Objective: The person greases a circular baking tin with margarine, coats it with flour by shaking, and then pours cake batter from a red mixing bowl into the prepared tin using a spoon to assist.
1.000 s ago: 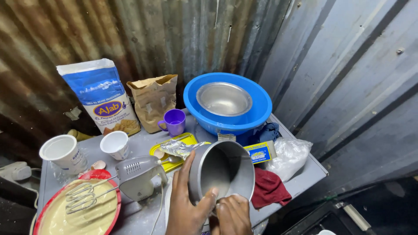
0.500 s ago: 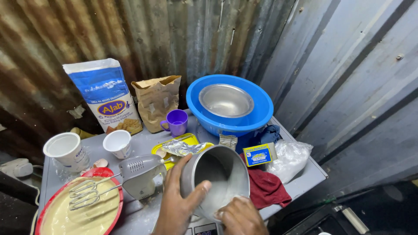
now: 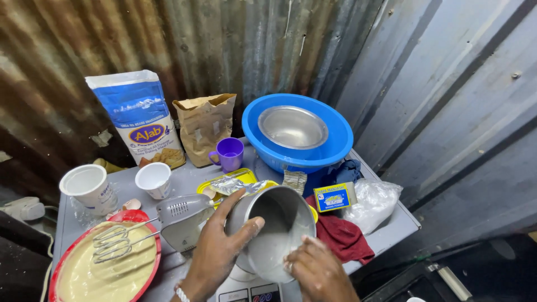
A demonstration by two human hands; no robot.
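Tilting the steel pan (image 3: 277,229), gripped at its rim by the left hand (image 3: 221,251), should be kept steady while right hand (image 3: 319,268) fingertips, pressed together, are rubbed inside near the bench's (image 3: 391,223) front edge

A metal pot (image 3: 277,229) is sitting between the left hand (image 3: 215,251) and right hand (image 3: 319,268). A hand mixer (image 3: 168,221) is lying left of it, beaters in a batter bowl (image 3: 67,282). Behind, a steel bowl (image 3: 292,127) is resting inside a basin (image 3: 335,148).
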